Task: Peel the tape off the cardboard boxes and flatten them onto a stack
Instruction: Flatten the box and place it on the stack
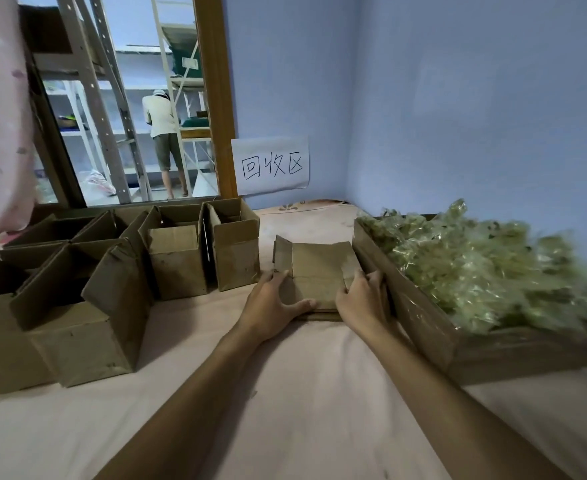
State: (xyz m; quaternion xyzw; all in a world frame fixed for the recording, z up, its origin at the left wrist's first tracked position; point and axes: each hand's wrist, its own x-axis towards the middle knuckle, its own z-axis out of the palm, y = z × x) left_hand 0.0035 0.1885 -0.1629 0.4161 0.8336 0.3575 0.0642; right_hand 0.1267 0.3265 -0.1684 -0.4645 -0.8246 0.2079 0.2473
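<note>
1. The flattened box [319,268] is seen lying on top of the stack [321,316] of flattened cardboard, between the two hands and touched by both.
2. The left hand [274,303] is laid palm down on the left side of the flattened box. Its fingers are stretched forward fairly straight along that edge, and the thumb is spread across the near edge.
3. The right hand [361,295] is set on the right edge of the flattened box. Its fingers are bent down over that edge and the thumb is pressed on the top face, so the edge is pinched.
4. One flap is seen folded over just beyond the left fingertips.
5. The upright boxes [177,258], with flaps open, are grouped to the left of the left fingers, near but apart from them.
6. A large box [423,327] is found just beside the right fingers, on their outer side. It is heaped with crumpled tape [475,265].
7. The pink cloth [285,393] is spread under the hands and all the boxes.
8. A paper sign [271,166] with handwritten characters is fixed to the blue wall beyond the fingertips.
9. Another person [162,133] is seen from behind, well beyond the left fingers, among metal shelves.
</note>
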